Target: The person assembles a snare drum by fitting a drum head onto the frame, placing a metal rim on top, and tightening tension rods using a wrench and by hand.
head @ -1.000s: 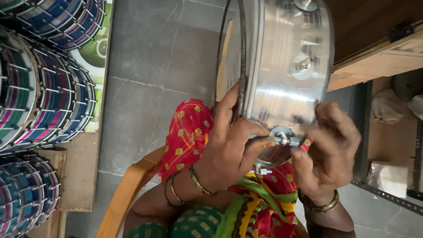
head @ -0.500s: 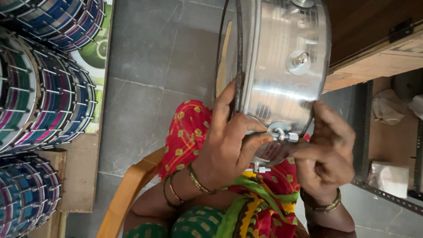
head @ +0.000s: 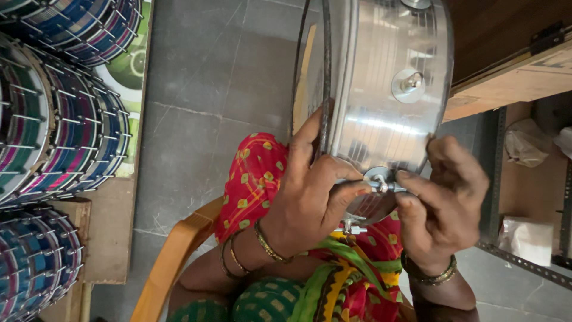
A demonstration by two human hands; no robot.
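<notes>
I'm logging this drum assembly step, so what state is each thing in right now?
Left hand: gripping the shell's rim.
Right hand: fingers pinching the small bolt.
Metal drum shell: held on edge over the lap.
Small bolt: seated in the shell wall.
Finished drums: stacked at the side.

Packages and printed sheets

A green printed sheet (head: 128, 71) lies far left; 2 crumpled pale bags (head: 524, 140) sit right.
</notes>
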